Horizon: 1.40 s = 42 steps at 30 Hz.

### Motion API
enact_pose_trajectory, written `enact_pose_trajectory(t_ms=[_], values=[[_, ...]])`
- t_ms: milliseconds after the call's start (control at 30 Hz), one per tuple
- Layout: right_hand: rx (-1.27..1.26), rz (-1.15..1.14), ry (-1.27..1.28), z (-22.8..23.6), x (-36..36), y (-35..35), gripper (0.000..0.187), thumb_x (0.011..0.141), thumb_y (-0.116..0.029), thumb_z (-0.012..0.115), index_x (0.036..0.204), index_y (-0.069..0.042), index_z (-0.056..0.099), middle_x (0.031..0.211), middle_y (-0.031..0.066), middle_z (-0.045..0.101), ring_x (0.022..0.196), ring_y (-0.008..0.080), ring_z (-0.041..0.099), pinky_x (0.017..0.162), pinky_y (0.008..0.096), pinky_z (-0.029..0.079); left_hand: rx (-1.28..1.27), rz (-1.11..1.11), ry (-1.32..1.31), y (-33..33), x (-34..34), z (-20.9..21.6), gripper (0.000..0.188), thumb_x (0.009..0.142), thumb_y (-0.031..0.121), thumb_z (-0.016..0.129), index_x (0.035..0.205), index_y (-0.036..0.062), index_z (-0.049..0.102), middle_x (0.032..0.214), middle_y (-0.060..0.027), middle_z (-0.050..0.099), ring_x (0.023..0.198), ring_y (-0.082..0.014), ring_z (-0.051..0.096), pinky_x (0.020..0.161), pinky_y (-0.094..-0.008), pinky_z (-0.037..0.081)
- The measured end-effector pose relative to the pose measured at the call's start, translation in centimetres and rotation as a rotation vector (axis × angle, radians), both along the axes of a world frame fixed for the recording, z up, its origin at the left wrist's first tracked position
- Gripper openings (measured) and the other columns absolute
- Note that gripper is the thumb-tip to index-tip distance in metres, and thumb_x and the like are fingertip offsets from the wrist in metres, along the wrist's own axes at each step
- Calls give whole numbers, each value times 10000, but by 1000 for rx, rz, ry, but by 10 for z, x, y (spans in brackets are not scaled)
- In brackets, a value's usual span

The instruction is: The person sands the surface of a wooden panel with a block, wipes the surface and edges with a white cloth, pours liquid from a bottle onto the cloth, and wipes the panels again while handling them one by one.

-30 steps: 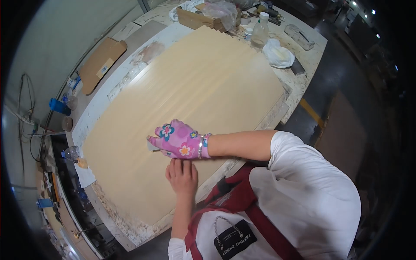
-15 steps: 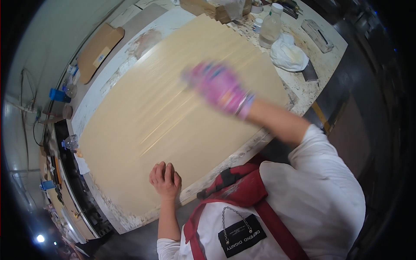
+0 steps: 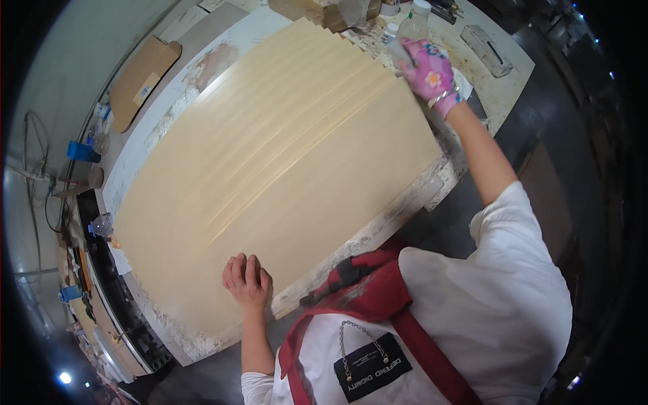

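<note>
Overlapping tan sheets (image 3: pixel 283 162), fanned like shallow steps, cover most of the work table. My bare left hand (image 3: pixel 246 278) rests on the sheets by the table's front edge. Its fingers are slightly bent and the thumb lies apart, with nothing held. My right hand (image 3: pixel 430 74), in a pink flowered glove, is at the sheets' far right edge, just in front of a clear bottle with a white cap (image 3: pixel 414 21). Its fingers are curled around something pale, mostly hidden, whose kind I cannot make out. A white cloth (image 3: pixel 464 85) shows partly behind the glove.
A grey-white oblong block (image 3: pixel 487 50) lies at the far right of the table. An open cardboard box (image 3: pixel 324 12) stands at the back. To the left are a brown cardboard piece (image 3: pixel 143 84), a blue cup (image 3: pixel 82 151) and a clear plastic bottle (image 3: pixel 101 225).
My right hand has swept from above the middle of the sheets to their far right edge, beside the bottle. My left hand stays in about the same place on the sheets.
</note>
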State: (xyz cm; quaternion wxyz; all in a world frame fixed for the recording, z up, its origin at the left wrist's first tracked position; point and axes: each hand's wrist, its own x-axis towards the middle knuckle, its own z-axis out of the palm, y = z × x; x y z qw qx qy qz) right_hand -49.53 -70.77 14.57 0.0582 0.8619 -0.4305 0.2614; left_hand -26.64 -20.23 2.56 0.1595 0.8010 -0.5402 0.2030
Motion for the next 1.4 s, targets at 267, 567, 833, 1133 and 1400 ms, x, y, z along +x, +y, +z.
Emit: enact_pose_trajectory(t_ms=[267, 567, 833, 1133, 1400], values=[[21, 214, -10, -8, -2, 58, 411, 809, -191, 624, 1217, -141, 613, 1027, 149, 660, 867, 345, 667, 745, 463, 555, -30, -50, -53, -4, 1, 3, 393, 827, 185, 622, 1217, 149, 637, 1314, -93, 558, 1215, -354, 514, 1034, -483, 369], [-36, 1047, -426, -32, 154, 159, 257, 777, -114, 601, 1029, -106, 652, 1002, 152, 680, 911, 341, 670, 819, 483, 523, 25, -34, -17, -1, 1, 5, 381, 828, 209, 650, 1204, 147, 643, 1315, -82, 552, 1217, -338, 505, 1021, -486, 372], [144, 1139, -140, -39, 220, 222, 183, 932, -269, 506, 952, -147, 641, 866, 124, 653, 776, 322, 670, 675, 476, 517, 4, -53, -44, -1, 2, 4, 365, 828, 186, 639, 1191, 147, 653, 1307, -91, 556, 1199, -341, 528, 1012, -482, 386], [27, 96, 26, -10, 59, -55, 422, 879, -240, 615, 1287, -136, 597, 1098, 154, 648, 954, 323, 653, 826, 431, 539, -7, -55, -45, -2, 2, 6, 362, 815, 172, 641, 1176, 155, 656, 1288, -83, 570, 1177, -333, 544, 1006, -480, 393], [-21, 231, 134, -17, 49, -47, 445, 863, -210, 600, 1306, -168, 591, 1144, 132, 623, 1031, 326, 621, 852, 432, 521, 7, -50, -59, -3, 1, 6, 373, 820, 167, 636, 1192, 158, 640, 1307, -80, 555, 1191, -340, 532, 1004, -484, 392]])
